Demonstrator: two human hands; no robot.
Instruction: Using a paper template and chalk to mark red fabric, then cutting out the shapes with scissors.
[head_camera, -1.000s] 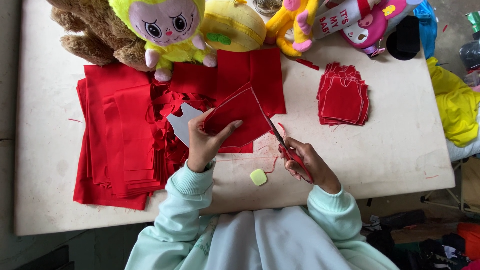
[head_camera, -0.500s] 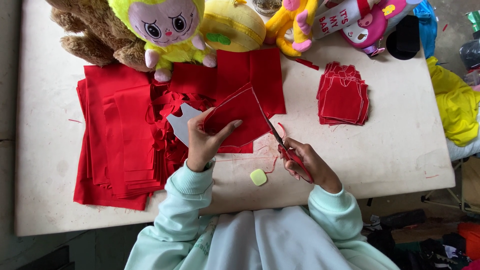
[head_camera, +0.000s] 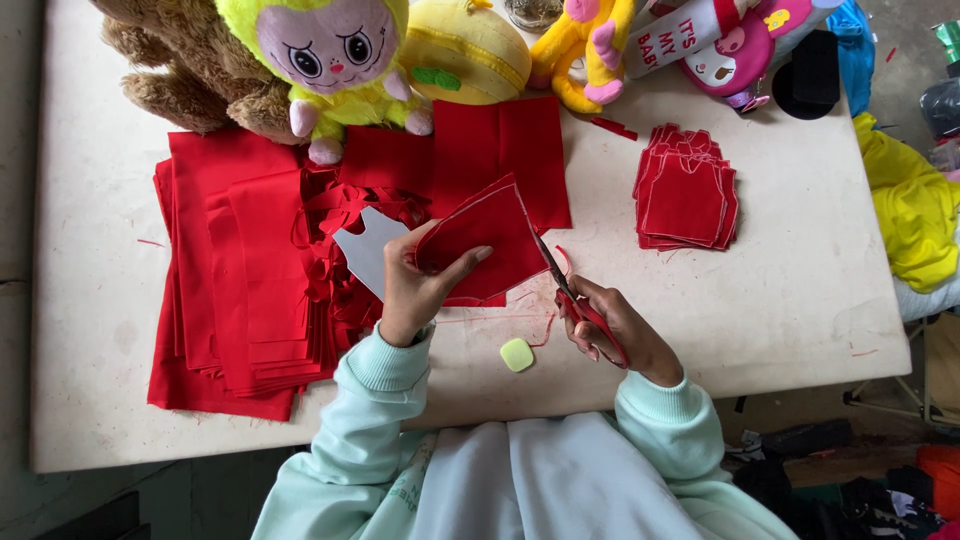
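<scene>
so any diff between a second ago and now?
Almost none. The left hand still holds the red fabric piece up, and the right hand keeps the red-handled scissors at its right edge; no clear advance of the blades shows. The cut-piece stack, red fabric pile, grey template and green chalk have not moved.

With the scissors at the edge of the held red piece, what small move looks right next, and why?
Probably one more short snip along the chalk line. The left hand holds the red fabric piece lifted off the table, and the right hand has the red-handled scissors at the piece's right edge, where the pale outline runs. How far the cut has gone cannot be told.
</scene>
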